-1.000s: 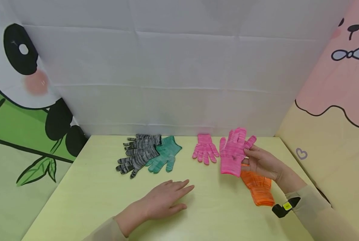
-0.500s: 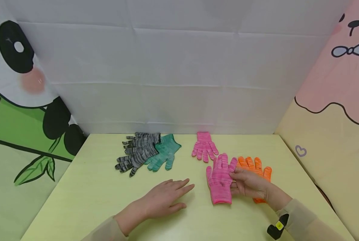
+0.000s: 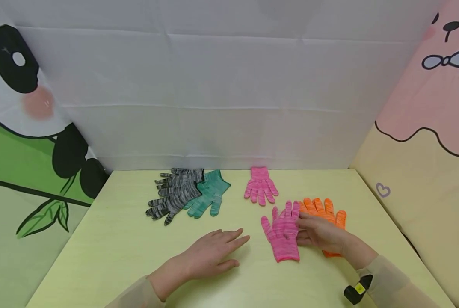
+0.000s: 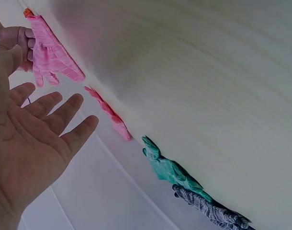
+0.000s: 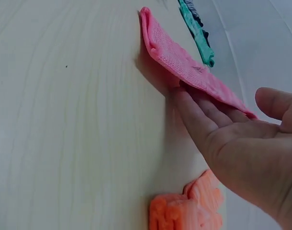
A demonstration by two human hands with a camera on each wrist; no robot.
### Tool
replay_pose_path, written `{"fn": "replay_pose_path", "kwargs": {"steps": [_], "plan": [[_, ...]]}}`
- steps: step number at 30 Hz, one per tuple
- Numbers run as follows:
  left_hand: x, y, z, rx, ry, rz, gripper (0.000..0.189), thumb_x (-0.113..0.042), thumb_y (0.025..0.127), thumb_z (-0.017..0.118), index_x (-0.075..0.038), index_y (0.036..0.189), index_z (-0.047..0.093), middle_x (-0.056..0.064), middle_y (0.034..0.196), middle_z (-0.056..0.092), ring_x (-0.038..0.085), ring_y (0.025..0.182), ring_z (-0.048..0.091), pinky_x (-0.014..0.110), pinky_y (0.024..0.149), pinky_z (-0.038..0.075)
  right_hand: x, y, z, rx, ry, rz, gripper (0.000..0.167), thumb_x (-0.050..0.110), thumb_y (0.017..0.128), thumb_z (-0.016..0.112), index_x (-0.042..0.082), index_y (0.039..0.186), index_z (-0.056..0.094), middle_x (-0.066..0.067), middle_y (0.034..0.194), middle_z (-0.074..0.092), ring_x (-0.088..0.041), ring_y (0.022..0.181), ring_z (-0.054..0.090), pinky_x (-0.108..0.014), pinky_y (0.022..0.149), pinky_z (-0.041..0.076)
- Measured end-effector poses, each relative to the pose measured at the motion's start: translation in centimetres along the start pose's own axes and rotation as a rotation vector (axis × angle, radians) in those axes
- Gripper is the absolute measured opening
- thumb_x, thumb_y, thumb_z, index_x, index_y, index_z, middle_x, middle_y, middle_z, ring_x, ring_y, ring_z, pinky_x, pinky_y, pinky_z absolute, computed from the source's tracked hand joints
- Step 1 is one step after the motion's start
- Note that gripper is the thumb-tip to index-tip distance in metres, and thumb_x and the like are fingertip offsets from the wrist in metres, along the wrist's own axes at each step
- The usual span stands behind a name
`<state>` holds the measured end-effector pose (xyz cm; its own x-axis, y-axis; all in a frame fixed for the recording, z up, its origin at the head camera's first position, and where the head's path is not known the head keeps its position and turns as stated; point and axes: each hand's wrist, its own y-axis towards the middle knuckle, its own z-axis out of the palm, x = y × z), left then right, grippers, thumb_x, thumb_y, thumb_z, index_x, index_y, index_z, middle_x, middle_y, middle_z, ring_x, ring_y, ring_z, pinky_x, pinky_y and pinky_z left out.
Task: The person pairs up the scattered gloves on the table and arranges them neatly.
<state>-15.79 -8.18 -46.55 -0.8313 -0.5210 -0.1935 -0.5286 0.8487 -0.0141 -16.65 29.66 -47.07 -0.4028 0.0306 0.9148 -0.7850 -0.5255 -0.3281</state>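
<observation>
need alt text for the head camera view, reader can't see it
A right hand touches the edge of a pink glove, partly hiding an orange glove beside it; the left hand, fingers extended, is further left. Behind them, on a yellow table, lie a second pink glove and, left of it, two grey-black gloves overlapping a green glove.

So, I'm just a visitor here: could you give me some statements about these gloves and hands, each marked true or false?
1. The right hand touches a pink glove. True.
2. The left hand grips a green glove. False: the left hand holds nothing.
3. Black-and-grey gloves partly cover a green glove. True.
4. The orange glove lies at the table's left end. False: the orange glove lies on the right, partly hidden by the right hand.
5. Another pink glove lies farther back. True.
</observation>
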Motion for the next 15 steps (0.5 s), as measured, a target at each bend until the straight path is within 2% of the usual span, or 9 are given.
{"fn": "replay_pose_path", "kwargs": {"steps": [5,8,10,12,15], "plan": [[0.0,0.0,0.1,-0.007,0.008,0.006,0.067,-0.047,0.105,0.054,-0.022,0.163,0.031,0.007,0.164,0.036,0.025,0.142,0.046,0.051,0.115,0.037,0.7,-1.2,-0.3,-0.094,-0.117,-0.013,0.067,0.025,0.113,0.04,0.0,0.163,0.004,-0.029,0.156,0.038,-0.042,0.135,0.052,-0.051,0.111,0.04],[0.0,0.0,0.1,-0.001,0.004,0.006,0.067,-0.047,0.105,0.053,-0.022,0.163,0.03,0.008,0.164,0.035,0.025,0.142,0.045,0.051,0.115,0.036,1.3,-2.3,0.0,-0.213,-0.3,-0.041,0.072,0.031,0.111,0.046,0.002,0.164,0.007,-0.028,0.162,0.028,-0.044,0.142,0.041,-0.054,0.112,0.038],[0.0,0.1,0.1,0.003,0.0,0.007,0.067,-0.048,0.105,0.053,-0.022,0.163,0.03,0.008,0.164,0.035,0.025,0.143,0.045,0.052,0.115,0.036,1.5,-2.9,0.4,-0.302,-0.513,-0.094,0.072,0.033,0.109,0.05,0.005,0.164,0.014,-0.026,0.164,0.024,-0.048,0.145,0.034,-0.058,0.112,0.038],[0.1,0.1,0.0,0.011,-0.004,0.003,0.068,-0.048,0.105,0.053,-0.022,0.163,0.029,0.008,0.164,0.034,0.025,0.143,0.044,0.051,0.116,0.036,1.4,-3.3,0.8,-0.381,-0.799,-0.17,0.069,0.032,0.107,0.055,0.006,0.163,0.024,-0.024,0.163,0.029,-0.049,0.146,0.03,-0.063,0.111,0.036],[0.1,0.1,0.0,0.02,-0.003,-0.003,0.068,-0.047,0.105,0.053,-0.022,0.164,0.029,0.007,0.164,0.034,0.024,0.144,0.043,0.051,0.116,0.035,0.8,-3.4,1.7,-0.435,-1.215,-0.25,0.063,0.03,0.104,0.062,0.006,0.158,0.039,-0.022,0.16,0.036,-0.051,0.147,0.026,-0.068,0.112,0.03]]}}
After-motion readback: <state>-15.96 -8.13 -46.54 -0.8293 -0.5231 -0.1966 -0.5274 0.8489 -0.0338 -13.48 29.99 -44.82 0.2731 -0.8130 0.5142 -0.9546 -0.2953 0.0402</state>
